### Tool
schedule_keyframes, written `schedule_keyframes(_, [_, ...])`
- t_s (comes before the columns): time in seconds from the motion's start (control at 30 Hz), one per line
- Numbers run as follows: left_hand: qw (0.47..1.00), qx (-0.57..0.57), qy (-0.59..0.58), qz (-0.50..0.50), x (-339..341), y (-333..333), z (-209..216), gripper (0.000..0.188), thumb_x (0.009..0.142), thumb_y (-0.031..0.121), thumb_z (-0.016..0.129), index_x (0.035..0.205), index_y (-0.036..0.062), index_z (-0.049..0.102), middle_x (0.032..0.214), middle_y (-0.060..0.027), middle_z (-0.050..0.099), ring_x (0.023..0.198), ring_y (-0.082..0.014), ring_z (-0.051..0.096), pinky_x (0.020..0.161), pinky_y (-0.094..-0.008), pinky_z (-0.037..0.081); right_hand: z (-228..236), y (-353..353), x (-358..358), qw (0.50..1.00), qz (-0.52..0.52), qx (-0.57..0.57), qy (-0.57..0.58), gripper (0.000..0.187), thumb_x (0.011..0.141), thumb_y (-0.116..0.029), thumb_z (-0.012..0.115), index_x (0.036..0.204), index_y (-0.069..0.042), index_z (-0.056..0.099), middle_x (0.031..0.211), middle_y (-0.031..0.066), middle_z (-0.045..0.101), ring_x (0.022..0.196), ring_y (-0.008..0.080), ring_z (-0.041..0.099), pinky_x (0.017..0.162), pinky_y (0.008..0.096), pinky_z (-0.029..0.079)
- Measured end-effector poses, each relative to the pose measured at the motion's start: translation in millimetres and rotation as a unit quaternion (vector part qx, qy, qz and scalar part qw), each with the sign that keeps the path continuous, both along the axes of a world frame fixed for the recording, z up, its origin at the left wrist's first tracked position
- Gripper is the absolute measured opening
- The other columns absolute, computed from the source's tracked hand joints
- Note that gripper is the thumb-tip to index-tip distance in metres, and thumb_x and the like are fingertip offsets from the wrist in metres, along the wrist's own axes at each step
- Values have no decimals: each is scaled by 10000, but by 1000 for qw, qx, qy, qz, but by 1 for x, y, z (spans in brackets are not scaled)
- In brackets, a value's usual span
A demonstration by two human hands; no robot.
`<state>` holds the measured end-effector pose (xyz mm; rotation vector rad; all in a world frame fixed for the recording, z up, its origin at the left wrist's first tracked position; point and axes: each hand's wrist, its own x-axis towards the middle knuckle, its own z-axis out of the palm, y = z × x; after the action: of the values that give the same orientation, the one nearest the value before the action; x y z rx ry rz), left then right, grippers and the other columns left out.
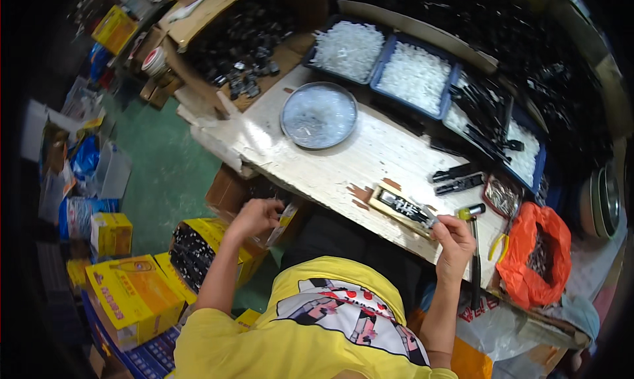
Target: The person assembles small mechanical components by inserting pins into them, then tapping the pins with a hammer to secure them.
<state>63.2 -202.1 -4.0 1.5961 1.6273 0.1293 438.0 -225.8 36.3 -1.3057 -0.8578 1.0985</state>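
Observation:
My right hand (pixel 454 245) is at the front edge of the table, with thumb and fingertips pinched on a small grey piece (pixel 430 218). This piece lies at the near right end of a black part with white bits (pixel 406 208), which sits in a pale block-like holder (pixel 378 199). Over an open cardboard box (pixel 223 193) below the table edge is my left hand (pixel 256 218), fingers loosely bent and apart. Nothing shows between them. Dark contents fill part of that box, partly hidden by the hand.
Behind the holder lie black parts (pixel 460 184). To its right are a hammer (pixel 475 263), yellow-handled pliers (pixel 499 248) and a red plastic bag (pixel 526 218). Blue trays (pixel 378 82) of white pieces line the back, near a round metal dish (pixel 284 118). Yellow boxes (pixel 135 293) stand at left.

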Motion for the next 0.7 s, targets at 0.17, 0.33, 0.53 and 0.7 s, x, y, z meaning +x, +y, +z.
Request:
schedule_keyframes(0.17, [943, 177, -214, -181, 76, 13, 48, 330, 653, -27, 617, 959, 97, 628, 916, -35, 575, 903, -224, 498, 798, -323, 367, -3, -7, 9, 999, 17, 9, -40, 152, 777, -56, 646, 906, 18, 614, 712, 23, 578, 601, 74, 518, 546, 185, 378])
schedule_keyframes(0.33, [908, 349, -169, -157, 159, 37, 66, 246, 647, 61, 682, 890, 81, 644, 980, -28, 562, 973, -213, 468, 828, -337, 309, 1, -11, 18, 999, 1, -18, -35, 145, 781, -67, 648, 897, 15, 620, 695, 14, 578, 591, 63, 507, 536, 175, 363])
schedule_keyframes(0.53, [897, 371, -170, -172, 201, 45, 41, 267, 615, 118, 725, 870, 98, 649, 984, -13, 549, 994, -198, 441, 826, -344, 268, -1, -17, 24, 997, 3, -42, -66, 145, 778, -78, 656, 885, 15, 627, 710, 7, 584, 599, 52, 494, 550, 172, 371])
schedule_keyframes(0.7, [903, 365, -158, -164, 207, 47, 34, 285, 604, 128, 739, 874, 103, 651, 957, -2, 538, 977, -194, 436, 826, -351, 268, 0, -15, 23, 996, 13, -58, -73, 142, 776, -92, 662, 868, 12, 633, 706, -2, 579, 617, 47, 494, 561, 172, 375])
